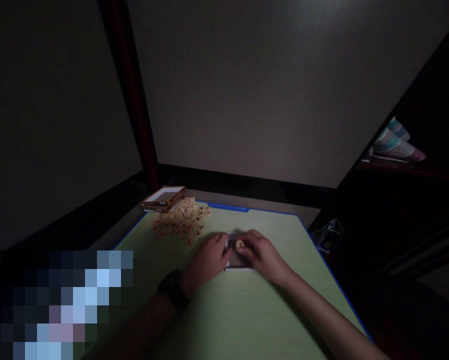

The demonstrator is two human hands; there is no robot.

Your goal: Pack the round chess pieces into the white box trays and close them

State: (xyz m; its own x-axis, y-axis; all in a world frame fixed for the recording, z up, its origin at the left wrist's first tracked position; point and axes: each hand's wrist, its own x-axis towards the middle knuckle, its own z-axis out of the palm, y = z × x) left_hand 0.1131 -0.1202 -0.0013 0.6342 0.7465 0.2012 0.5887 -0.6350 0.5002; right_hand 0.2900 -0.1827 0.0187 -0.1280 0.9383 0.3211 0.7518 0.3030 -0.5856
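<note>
Both my hands rest on a green mat (232, 315) around a small flat rectangular holder (236, 259). My left hand (205, 262), a dark watch on its wrist, grips the holder's left side with curled fingers. My right hand (264, 255) pinches a round pale game piece (240, 244) over the holder's top edge. A heap of several similar round pale pieces (181, 222) with red marks lies further back on the mat, to the left of my hands.
An open shallow box (163, 198) sits behind the heap at the mat's far left corner. A clear container (327, 234) stands off the mat's right edge. Folded cloth (395, 142) lies on a dark shelf at right. Walls close in behind.
</note>
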